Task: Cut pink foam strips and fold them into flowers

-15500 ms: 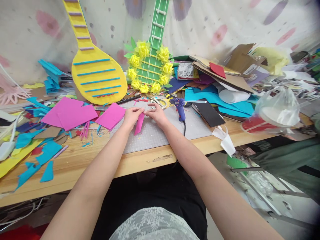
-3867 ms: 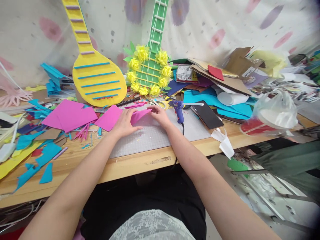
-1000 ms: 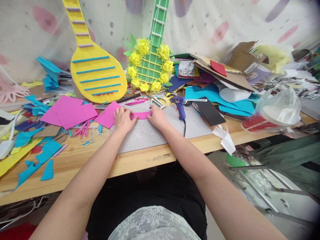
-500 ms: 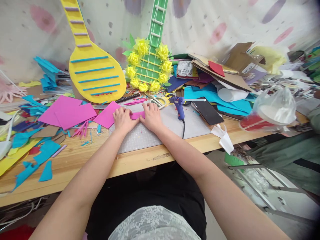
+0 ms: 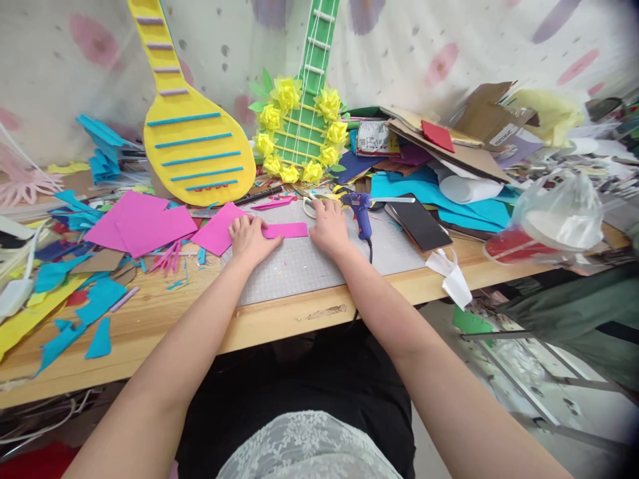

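A narrow strip of pink craft paper [image 5: 287,230] lies flat on the grey cutting mat [image 5: 279,276]. My left hand [image 5: 251,241] rests over the strip's left end, thumb and fingers spread, pressing it down. Just right of the strip's free end is my right hand [image 5: 330,226], palm down, fingers loosely apart. Its fingertips reach the white-handled scissors [image 5: 308,208], which they partly cover; a grip on them does not show. Beside this hand lies a blue glue gun [image 5: 360,213] with a glue stick in its back.
Pink sheets [image 5: 154,229] and blue scraps [image 5: 102,299] lie to the left. A yellow paper instrument [image 5: 200,150] and a green one with yellow flowers [image 5: 304,133] stand behind. On the right are a phone [image 5: 418,223] and a bagged cup [image 5: 554,226].
My right hand has left the pink strip and moved right and away from me, to the scissors. My left hand stays on the strip, whose right part now shows.
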Demonstrator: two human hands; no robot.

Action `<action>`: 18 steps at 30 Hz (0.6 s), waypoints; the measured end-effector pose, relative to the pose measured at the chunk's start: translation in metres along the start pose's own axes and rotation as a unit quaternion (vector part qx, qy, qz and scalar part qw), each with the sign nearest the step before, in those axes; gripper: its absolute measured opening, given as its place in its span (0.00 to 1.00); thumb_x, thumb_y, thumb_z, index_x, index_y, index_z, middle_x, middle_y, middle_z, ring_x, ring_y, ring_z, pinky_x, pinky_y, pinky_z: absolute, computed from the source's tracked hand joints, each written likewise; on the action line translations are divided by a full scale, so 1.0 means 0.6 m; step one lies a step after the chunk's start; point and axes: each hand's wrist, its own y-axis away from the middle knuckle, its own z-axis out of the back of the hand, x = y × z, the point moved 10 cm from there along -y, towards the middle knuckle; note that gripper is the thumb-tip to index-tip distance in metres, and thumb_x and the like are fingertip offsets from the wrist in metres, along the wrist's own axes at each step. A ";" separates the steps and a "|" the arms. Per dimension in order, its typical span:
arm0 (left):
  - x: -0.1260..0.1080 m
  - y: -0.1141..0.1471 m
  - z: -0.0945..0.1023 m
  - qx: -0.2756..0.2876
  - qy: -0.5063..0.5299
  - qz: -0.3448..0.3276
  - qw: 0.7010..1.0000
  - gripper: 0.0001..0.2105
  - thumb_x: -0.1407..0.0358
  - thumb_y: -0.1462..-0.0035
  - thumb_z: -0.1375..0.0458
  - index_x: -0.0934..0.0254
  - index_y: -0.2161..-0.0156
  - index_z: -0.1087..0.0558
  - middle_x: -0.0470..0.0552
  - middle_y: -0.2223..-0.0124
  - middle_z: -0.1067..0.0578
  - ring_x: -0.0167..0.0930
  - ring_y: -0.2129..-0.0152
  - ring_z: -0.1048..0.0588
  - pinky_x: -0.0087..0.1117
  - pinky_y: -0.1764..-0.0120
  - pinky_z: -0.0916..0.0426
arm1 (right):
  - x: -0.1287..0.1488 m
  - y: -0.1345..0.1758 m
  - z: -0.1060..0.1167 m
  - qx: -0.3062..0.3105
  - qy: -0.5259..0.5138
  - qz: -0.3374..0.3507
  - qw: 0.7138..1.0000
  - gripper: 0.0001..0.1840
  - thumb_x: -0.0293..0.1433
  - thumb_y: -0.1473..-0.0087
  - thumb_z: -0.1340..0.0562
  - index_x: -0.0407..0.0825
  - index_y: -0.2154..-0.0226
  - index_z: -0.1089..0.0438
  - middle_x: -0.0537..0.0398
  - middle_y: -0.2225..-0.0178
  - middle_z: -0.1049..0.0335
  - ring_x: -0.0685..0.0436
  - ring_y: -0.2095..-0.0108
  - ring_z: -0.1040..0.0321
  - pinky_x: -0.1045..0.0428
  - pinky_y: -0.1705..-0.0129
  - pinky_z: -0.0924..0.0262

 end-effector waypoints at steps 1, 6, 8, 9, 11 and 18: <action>-0.001 0.000 0.001 -0.002 0.000 -0.001 1.000 0.22 0.48 0.57 0.40 0.61 0.62 0.29 0.58 0.53 0.34 0.45 0.50 0.39 0.46 0.47 0.46 | 0.008 -0.002 0.000 -0.005 -0.012 0.013 1.000 0.26 0.23 0.51 0.47 0.43 0.48 0.39 0.40 0.49 0.40 0.35 0.46 0.48 0.42 0.47 0.50; -0.002 0.001 0.001 -0.008 0.003 -0.003 1.000 0.21 0.48 0.55 0.41 0.61 0.61 0.29 0.59 0.54 0.33 0.46 0.50 0.39 0.46 0.47 0.47 | 0.083 -0.003 -0.043 0.041 -0.048 0.131 0.989 0.17 0.26 0.46 0.50 0.45 0.54 0.35 0.45 0.55 0.35 0.41 0.53 0.41 0.48 0.51 0.45; -0.003 0.000 0.002 -0.014 0.004 -0.004 1.000 0.20 0.47 0.53 0.44 0.60 0.61 0.29 0.59 0.54 0.33 0.45 0.50 0.39 0.46 0.47 0.47 | 0.099 0.002 -0.066 0.081 -0.039 0.149 0.985 0.16 0.27 0.44 0.50 0.46 0.54 0.35 0.46 0.56 0.34 0.43 0.55 0.39 0.49 0.54 0.44; -0.003 -0.001 0.001 -0.016 0.002 -0.004 1.000 0.20 0.47 0.51 0.45 0.60 0.61 0.29 0.58 0.54 0.33 0.45 0.50 0.39 0.46 0.47 0.47 | 0.101 0.004 -0.073 0.092 -0.033 0.151 0.984 0.16 0.27 0.43 0.50 0.46 0.54 0.35 0.46 0.57 0.34 0.43 0.56 0.38 0.50 0.55 0.44; -0.001 -0.004 0.000 -0.014 -0.001 -0.002 1.000 0.19 0.47 0.50 0.45 0.60 0.61 0.28 0.58 0.53 0.33 0.44 0.50 0.39 0.45 0.47 0.47 | 0.101 0.006 -0.079 0.098 -0.026 0.149 0.984 0.15 0.28 0.42 0.50 0.46 0.54 0.35 0.46 0.58 0.34 0.43 0.56 0.38 0.50 0.56 0.44; 0.023 -0.008 0.002 0.026 0.006 0.013 1.000 0.18 0.49 0.52 0.42 0.57 0.60 0.29 0.57 0.51 0.34 0.45 0.48 0.40 0.46 0.47 0.46 | 0.091 0.006 -0.073 0.089 -0.024 0.138 0.986 0.14 0.29 0.41 0.51 0.46 0.54 0.36 0.47 0.57 0.34 0.45 0.58 0.37 0.52 0.57 0.44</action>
